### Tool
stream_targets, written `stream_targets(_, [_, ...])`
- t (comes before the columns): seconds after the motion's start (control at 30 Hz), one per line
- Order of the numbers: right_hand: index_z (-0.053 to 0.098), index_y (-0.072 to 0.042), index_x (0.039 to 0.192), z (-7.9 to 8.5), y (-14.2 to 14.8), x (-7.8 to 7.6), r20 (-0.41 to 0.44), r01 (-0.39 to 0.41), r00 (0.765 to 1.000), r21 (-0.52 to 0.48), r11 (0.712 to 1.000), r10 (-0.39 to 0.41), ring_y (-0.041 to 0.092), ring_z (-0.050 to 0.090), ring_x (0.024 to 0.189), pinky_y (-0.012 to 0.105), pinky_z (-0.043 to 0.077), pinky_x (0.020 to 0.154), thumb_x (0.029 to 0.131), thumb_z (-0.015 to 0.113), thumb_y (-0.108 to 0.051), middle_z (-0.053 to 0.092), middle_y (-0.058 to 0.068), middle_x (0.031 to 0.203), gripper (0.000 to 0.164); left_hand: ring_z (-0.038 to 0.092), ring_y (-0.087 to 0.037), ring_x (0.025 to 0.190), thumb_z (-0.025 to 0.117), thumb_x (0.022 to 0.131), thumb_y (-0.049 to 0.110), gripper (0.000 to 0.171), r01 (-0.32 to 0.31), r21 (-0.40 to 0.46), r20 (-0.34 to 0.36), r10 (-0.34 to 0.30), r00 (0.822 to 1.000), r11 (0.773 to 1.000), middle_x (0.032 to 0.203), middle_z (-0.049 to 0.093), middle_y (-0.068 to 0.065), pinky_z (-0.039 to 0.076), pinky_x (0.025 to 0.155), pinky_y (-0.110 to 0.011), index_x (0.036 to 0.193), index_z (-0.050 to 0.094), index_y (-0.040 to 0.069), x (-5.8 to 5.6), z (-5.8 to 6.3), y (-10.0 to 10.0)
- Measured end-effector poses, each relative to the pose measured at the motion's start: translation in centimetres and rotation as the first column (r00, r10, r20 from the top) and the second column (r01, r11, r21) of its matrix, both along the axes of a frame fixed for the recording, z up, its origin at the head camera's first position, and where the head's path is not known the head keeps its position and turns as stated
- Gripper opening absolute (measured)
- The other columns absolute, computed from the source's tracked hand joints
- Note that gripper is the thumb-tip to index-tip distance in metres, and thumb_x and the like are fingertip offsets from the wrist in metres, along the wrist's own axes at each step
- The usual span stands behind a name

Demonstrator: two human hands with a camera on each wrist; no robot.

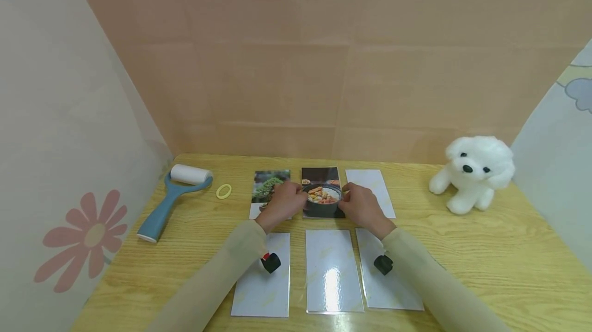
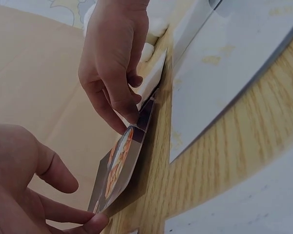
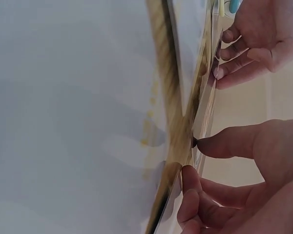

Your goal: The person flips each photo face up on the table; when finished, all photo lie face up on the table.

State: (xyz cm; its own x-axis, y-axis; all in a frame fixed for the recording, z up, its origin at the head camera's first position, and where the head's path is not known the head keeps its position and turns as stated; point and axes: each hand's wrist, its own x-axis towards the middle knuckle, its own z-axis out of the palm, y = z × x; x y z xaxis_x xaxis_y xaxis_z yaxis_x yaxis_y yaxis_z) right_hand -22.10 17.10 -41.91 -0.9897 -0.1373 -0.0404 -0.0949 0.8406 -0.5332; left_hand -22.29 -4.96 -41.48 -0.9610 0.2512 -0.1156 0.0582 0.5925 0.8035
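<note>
Six cards occupy the centre of the head view: one food card [image 1: 322,210], upper centre; one bonsai card [image 1: 266,184], to its left; four white cards [image 1: 332,262], one upper right, three below. Two hands, left hand [image 1: 285,199] and right hand [image 1: 363,204], pinch the food card's opposite edges; two sleeves [image 1: 217,273] partly cover outer cards. One lint roller [image 1: 162,214] and one yellow ring [image 1: 218,193] lie left; one plush dog [image 1: 481,165] stands right.

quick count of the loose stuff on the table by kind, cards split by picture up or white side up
Picture-side-up cards: 2
White-side-up cards: 4
Lint roller: 1
Yellow ring: 1
White plush dog: 1
Total: 9
</note>
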Motion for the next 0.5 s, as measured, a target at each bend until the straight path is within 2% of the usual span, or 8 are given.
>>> stream_targets(0.17, [0.063, 0.008, 0.117, -0.02, -0.05, -0.09, -0.007, -0.011, 1.000, 0.009, 1.000, 0.011, 0.019, 0.056, 0.066, 0.033, 0.046, 0.060, 0.091, 0.070, -0.013, 0.068, 0.011, 0.089, 0.034, 0.029, -0.020, 0.056, 0.048, 0.100, 0.020, 0.038, 0.003, -0.014, -0.025, -0.004, 1.000, 1.000, 0.059, 0.036, -0.001, 0.026, 0.090, -0.049, 0.063, 0.044, 0.011, 0.01, -0.04, 0.00])
stream_targets(0.4, [0.063, 0.007, 0.116, -0.03, -0.29, -0.12, 0.008, -0.007, 1.000, 0.027, 1.000, 0.007, 0.019, 0.055, 0.066, 0.033, 0.044, 0.059, 0.091, 0.070, -0.014, 0.064, 0.008, 0.086, 0.034, 0.036, -0.022, 0.060, 0.049, 0.102, 0.024, 0.041, -0.018, -0.030, 0.014, 0.018, 1.000, 0.999, 0.060, 0.042, -0.003, 0.032, 0.087, -0.049, 0.064, 0.050, 0.010, 0.02, 0.07, 0.12])
stream_targets(0.5, [0.063, 0.007, 0.117, -0.06, -0.38, -0.15, 0.007, -0.001, 1.000, 0.045, 0.999, 0.001, 0.019, 0.054, 0.066, 0.033, 0.043, 0.059, 0.090, 0.071, -0.014, 0.063, 0.007, 0.084, 0.035, 0.037, -0.022, 0.057, 0.050, 0.102, 0.024, 0.042, -0.020, -0.035, 0.015, 0.020, 1.000, 0.999, 0.058, 0.043, -0.003, 0.032, 0.091, -0.051, 0.063, 0.050, 0.009, -0.03, 0.04, 0.17])
